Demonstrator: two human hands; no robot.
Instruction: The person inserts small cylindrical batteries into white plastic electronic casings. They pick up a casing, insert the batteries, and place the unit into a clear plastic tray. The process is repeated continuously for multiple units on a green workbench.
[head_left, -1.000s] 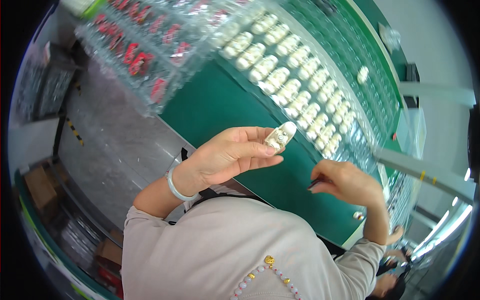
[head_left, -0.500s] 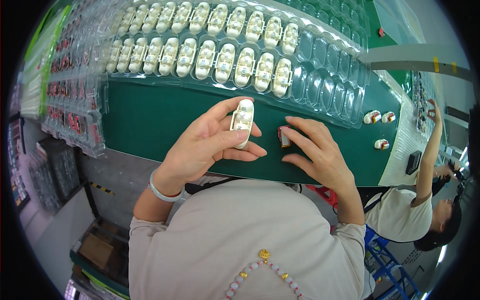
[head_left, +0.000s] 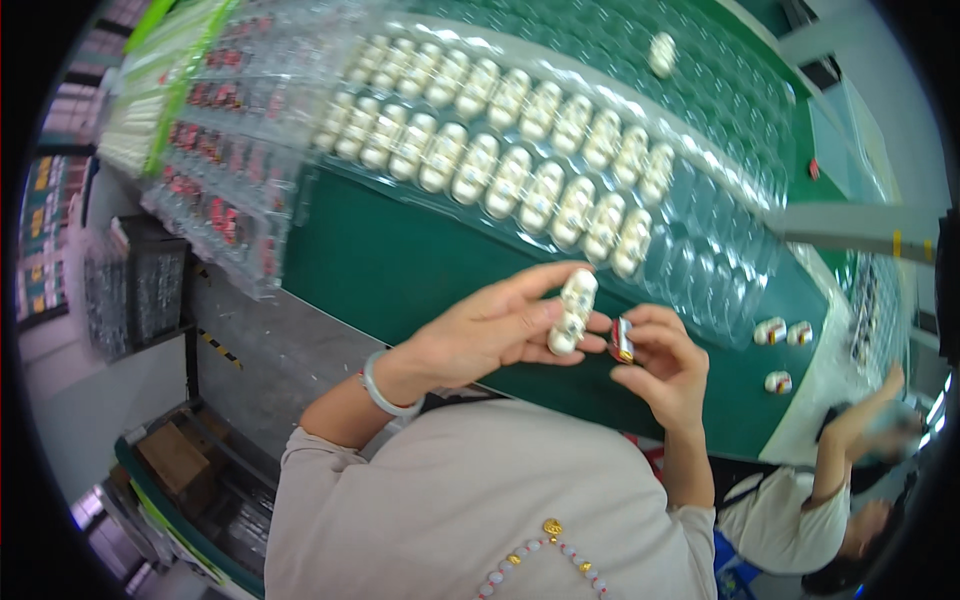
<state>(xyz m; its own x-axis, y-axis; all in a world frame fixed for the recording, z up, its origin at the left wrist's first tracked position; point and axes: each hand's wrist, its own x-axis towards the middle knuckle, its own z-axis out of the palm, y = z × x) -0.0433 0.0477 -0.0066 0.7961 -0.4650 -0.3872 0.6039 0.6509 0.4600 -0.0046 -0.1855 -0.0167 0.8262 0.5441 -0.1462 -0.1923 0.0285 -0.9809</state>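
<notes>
In my left hand (head_left: 480, 340) is a white oval plastic casing (head_left: 574, 312), pinched upright between thumb and fingers, with its inner side facing up. Close to its right side, my right hand (head_left: 672, 365) grips a small red-and-silver battery-like part (head_left: 621, 341) between thumb and fingertips. The part is near my left fingertips; whether it touches them I cannot tell. Beyond both hands, a clear moulded tray (head_left: 700, 265) carries two rows of similar white casings (head_left: 541, 196), with vacant pockets at its right end.
At the left stand stacked clear trays with red parts (head_left: 225, 220). Several small white-and-red pieces (head_left: 770, 331) lie on the green table (head_left: 400, 265) at the right. A lone white casing (head_left: 662, 55) sits in a far tray. A co-worker's arm (head_left: 860, 425) reaches in at the right.
My right hand has picked the red-and-silver part up off the table and brought it nearer the casing. The whole view has turned, shifting the trays rightward and down.
</notes>
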